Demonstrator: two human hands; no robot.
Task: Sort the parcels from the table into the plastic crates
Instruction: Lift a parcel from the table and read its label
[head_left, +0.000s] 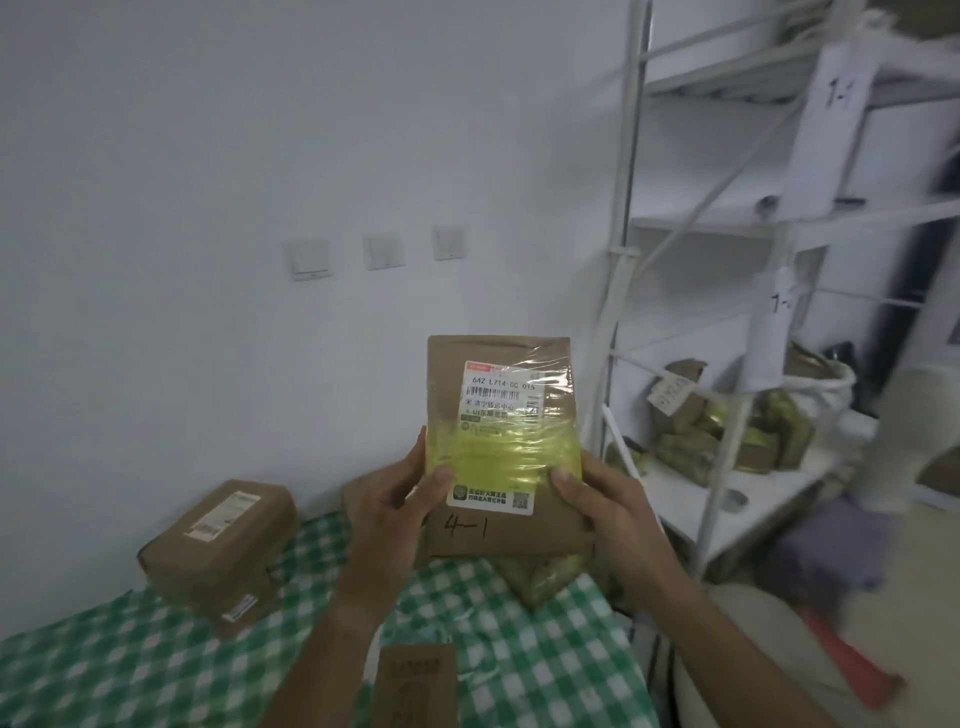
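I hold a flat brown cardboard parcel (501, 395) upright in front of me, above the table. It carries a white shipping label, a band of yellow tape and the handwritten mark "4-1". My left hand (395, 499) grips its lower left edge, thumb on the front. My right hand (602, 499) grips its lower right edge, thumb on the tape. More brown parcels lie on the green checked tablecloth (156, 660): a stack of boxes (218, 540) at the left, a taped one (545, 571) under the held parcel, a small one (415, 680) near me. No plastic crate is in view.
A white metal shelf rack (727, 467) stands at the right, tagged with paper labels such as "1-1", with several taped parcels (727, 431) heaped on a low shelf. A white wall with three switches (379, 252) is behind the table. Blurred items lie on the floor at lower right.
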